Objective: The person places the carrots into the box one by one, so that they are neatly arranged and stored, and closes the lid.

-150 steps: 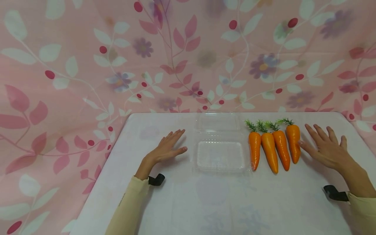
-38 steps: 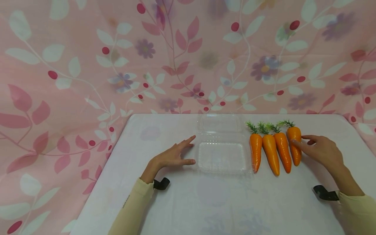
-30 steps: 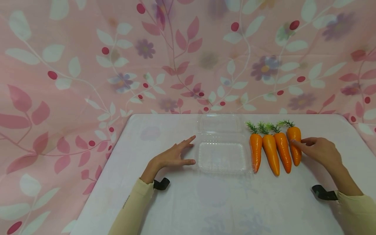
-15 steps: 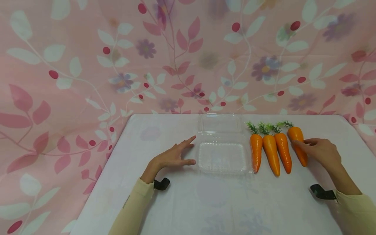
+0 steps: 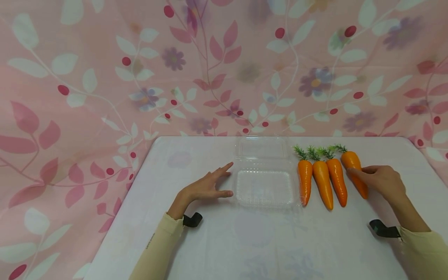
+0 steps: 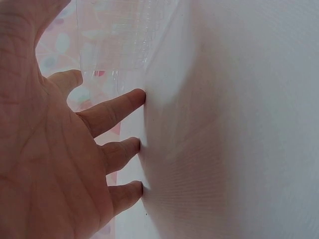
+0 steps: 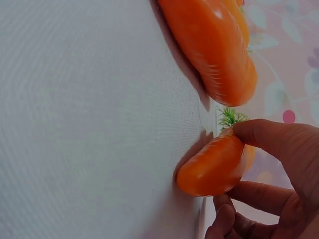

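My right hand [image 5: 385,182] pinches the rightmost orange carrot [image 5: 351,163] between thumb and fingers. In the right wrist view that carrot [image 7: 214,167] lies between the thumb and fingers, its tip towards the camera. Several carrots lie on the table; the nearest one on its left is a darker orange carrot [image 5: 337,182]. To the left of them stands a clear plastic clamshell box [image 5: 265,206], its lid [image 5: 261,147] folded back. My left hand [image 5: 204,187] is by the box's left side with fingers spread, fingertips on the cloth in the left wrist view.
Two more carrots, one light orange [image 5: 322,184] and one red-orange [image 5: 305,182], lie close against the box's right edge. A white cloth covers the table [image 5: 224,241]. A pink floral curtain [image 5: 217,70] hangs behind the table's far edge.
Both hands have moved in, the left towards the box, the right onto the rightmost carrot. That carrot's tip has swung right, away from its neighbour. The left hand has lately kept still.
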A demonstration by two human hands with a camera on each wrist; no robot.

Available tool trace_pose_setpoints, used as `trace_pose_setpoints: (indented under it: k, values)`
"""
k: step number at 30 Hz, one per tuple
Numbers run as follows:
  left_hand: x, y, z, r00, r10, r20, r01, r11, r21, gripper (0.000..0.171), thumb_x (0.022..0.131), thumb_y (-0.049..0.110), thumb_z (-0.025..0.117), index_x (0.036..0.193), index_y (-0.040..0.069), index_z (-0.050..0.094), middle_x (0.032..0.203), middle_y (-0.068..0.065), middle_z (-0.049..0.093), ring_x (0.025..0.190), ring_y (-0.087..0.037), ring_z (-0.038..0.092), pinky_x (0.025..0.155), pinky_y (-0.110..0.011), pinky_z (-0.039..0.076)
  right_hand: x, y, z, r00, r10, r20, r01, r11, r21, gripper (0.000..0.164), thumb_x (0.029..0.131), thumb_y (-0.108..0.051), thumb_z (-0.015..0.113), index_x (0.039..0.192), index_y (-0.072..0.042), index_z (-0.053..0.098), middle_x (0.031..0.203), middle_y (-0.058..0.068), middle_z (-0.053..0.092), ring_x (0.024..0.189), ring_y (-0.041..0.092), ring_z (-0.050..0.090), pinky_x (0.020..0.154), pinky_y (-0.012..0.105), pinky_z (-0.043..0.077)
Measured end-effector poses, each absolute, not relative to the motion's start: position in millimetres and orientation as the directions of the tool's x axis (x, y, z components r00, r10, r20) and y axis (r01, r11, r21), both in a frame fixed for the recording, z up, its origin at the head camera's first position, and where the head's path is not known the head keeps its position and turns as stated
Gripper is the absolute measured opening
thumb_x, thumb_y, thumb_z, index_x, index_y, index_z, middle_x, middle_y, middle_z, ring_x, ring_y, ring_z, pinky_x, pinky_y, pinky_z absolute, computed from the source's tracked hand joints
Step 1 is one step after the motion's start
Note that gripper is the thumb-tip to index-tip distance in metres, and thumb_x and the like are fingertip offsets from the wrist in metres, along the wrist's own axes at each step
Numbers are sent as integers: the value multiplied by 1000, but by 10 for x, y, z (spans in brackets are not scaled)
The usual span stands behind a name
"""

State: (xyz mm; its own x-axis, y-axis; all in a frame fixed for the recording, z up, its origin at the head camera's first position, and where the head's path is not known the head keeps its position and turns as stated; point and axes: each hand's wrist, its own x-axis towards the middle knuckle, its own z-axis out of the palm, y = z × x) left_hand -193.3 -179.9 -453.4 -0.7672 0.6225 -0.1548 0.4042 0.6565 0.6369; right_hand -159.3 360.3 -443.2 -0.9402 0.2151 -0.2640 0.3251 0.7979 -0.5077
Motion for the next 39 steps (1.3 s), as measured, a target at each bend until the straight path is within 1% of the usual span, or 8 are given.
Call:
trace_pose_setpoints:
  k: [9, 13, 16, 20, 23, 27, 33, 39]
  values:
    - [-1930, -1808, -4532, -768, 622, -152, 406, 657, 635, 100, 84, 67, 65, 160, 34, 9, 150, 5, 43, 147, -11, 17, 116, -59, 7, -1580, 3581, -4463, -944, 240, -227, 327, 786, -525, 95, 89, -67, 55, 127, 20, 50, 120, 40, 51, 100, 50, 48, 72, 55, 48]
    - [-1932, -1803, -4529, -766, 626, -151, 411, 655, 634, 100, 84, 66, 65, 160, 33, 9, 151, 5, 43, 148, -14, 15, 115, -59, 7, -1574, 3585, -4476, -940, 262, -218, 339, 774, -534, 95, 89, -67, 56, 128, 19, 51, 122, 40, 51, 101, 50, 47, 73, 55, 47]
    - [-1935, -1802, -4534, -762, 631, -146, 418, 651, 633, 100, 84, 66, 64, 160, 32, 9, 151, 4, 43, 148, -17, 13, 115, -60, 7, -1573, 3599, -4474, -943, 266, -201, 334, 776, -535, 92, 90, -66, 56, 128, 18, 51, 122, 39, 51, 100, 49, 48, 70, 52, 48]
    - [-1933, -1803, -4531, -761, 632, -144, 418, 648, 637, 99, 84, 66, 64, 160, 32, 9, 150, 4, 44, 148, -14, 15, 115, -60, 7, -1579, 3622, -4462, -945, 281, -164, 325, 782, -532, 88, 90, -64, 57, 127, 16, 53, 119, 37, 54, 96, 45, 49, 63, 42, 44]
    - [-1930, -1805, -4524, -762, 631, -144, 414, 646, 642, 100, 84, 66, 65, 160, 32, 10, 150, 4, 44, 147, -12, 17, 115, -60, 7, -1578, 3642, -4438, -947, 288, -145, 319, 775, -546, 86, 90, -62, 59, 126, 15, 55, 118, 36, 55, 98, 46, 47, 62, 39, 42]
    - [-1932, -1805, -4529, -762, 632, -142, 414, 644, 643, 99, 84, 65, 65, 160, 31, 10, 150, 3, 44, 148, -15, 15, 115, -61, 7, -1561, 3670, -4388, -945, 286, -160, 326, 756, -568, 86, 91, -62, 57, 127, 16, 53, 121, 37, 53, 99, 46, 46, 62, 39, 45]
    - [-1934, -1809, -4532, -758, 636, -146, 416, 643, 643, 99, 85, 64, 65, 160, 31, 9, 152, 2, 42, 149, -24, 12, 115, -60, 5, -1535, 3677, -4291, -917, 336, -216, 396, 693, -602, 94, 88, -67, 56, 134, 14, 49, 125, 36, 50, 99, 45, 44, 62, 40, 45]
    - [-1928, -1812, -4517, -756, 637, -148, 414, 641, 646, 98, 86, 63, 65, 160, 30, 9, 152, 2, 42, 149, -19, 12, 116, -59, 5, -1529, 3632, -4206, -916, 342, -208, 393, 672, -628, 94, 87, -68, 57, 137, 11, 48, 125, 36, 52, 102, 45, 43, 64, 43, 43]
